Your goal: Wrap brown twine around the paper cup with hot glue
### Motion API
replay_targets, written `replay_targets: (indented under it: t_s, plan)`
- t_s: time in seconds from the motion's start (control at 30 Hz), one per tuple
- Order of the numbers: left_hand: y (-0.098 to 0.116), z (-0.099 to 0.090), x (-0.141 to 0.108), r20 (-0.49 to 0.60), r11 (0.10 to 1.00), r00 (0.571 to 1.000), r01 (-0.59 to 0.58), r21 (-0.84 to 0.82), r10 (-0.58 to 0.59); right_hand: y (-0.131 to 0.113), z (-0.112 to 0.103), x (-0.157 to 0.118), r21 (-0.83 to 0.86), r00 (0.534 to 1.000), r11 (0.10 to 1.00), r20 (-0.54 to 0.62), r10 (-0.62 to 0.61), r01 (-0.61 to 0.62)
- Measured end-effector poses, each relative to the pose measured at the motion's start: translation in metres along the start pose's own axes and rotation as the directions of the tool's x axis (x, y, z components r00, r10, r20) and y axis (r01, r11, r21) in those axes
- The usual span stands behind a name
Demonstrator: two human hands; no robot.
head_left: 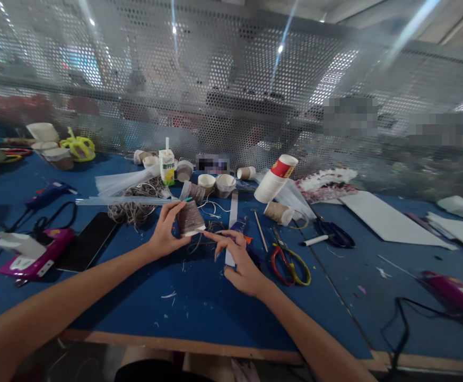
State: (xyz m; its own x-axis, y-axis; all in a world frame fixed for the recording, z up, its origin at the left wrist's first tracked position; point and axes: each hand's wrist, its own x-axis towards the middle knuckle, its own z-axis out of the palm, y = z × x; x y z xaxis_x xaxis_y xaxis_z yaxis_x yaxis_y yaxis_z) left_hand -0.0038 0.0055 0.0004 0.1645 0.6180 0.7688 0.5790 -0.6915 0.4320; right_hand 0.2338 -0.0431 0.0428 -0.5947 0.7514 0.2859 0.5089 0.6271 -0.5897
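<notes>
My left hand [166, 229] grips a paper cup wrapped in grey-brown yarn [190, 216], tilted, with its white rim toward me. The index finger of my right hand [242, 261] reaches to the cup's rim and seems to touch it; the other fingers are loosely bent and apart, with nothing seen in them. Behind the held cup lies another yarn-wrapped cup [192, 192]. Left of it is a heap of loose grey-brown yarn [133, 204]. A blue tool with an orange part [239, 227], partly hidden, lies just beyond my right hand, by a metal ruler [234, 207].
Scissors with red and yellow handles [290, 265] lie right of my hand, near a white marker [314, 240]. A stack of paper cups [273, 183] leans behind them. A drink carton [167, 167] stands at the back. A black phone [90, 241] and purple power strip [40, 254] lie left.
</notes>
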Motion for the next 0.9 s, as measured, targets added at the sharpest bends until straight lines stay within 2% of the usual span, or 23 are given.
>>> replay_targets:
  t_s: [0.17, 0.27, 0.4, 0.5, 0.57, 0.67, 0.77, 0.9]
  plan:
    - [-0.002, -0.001, -0.001, 0.009, 0.995, 0.998, 0.062, -0.08, -0.061, 0.001, -0.003, 0.002, 0.066, 0.995, 0.996, -0.08, 0.058, -0.053]
    - [-0.002, -0.001, -0.001, 0.012, 0.992, 0.999, 0.052, -0.117, -0.051, 0.006, -0.003, 0.003, 0.183, 0.986, 0.979, -0.129, 0.11, -0.086]
    - [-0.002, -0.001, -0.003, 0.025, 0.98, 0.997, 0.076, -0.181, -0.073, 0.016, -0.002, 0.004, 0.349, 0.948, 0.929, -0.236, 0.216, -0.125]
    - [-0.003, -0.001, -0.003, 0.046, 0.977, 0.996, 0.09, -0.194, -0.082, 0.021, -0.002, 0.003, 0.415, 0.911, 0.905, -0.332, 0.244, -0.092]
    - [-0.003, -0.001, -0.002, 0.062, 0.98, 0.994, 0.096, -0.173, -0.086, 0.02, -0.003, 0.002, 0.408, 0.916, 0.912, -0.353, 0.19, -0.033]
    - [-0.004, -0.001, -0.001, 0.083, 0.985, 0.993, 0.093, -0.145, -0.082, 0.011, -0.002, 0.0, 0.297, 0.976, 0.955, -0.211, 0.057, 0.009]
    - [-0.005, -0.001, -0.001, 0.107, 0.985, 0.991, 0.097, -0.146, -0.082, 0.0, 0.0, 0.0, 0.182, 0.999, 0.983, -0.046, 0.029, -0.02]
    - [-0.004, -0.002, -0.002, 0.114, 0.977, 0.989, 0.109, -0.184, -0.089, -0.006, 0.001, 0.002, 0.151, 0.999, 0.988, -0.014, 0.037, -0.034]
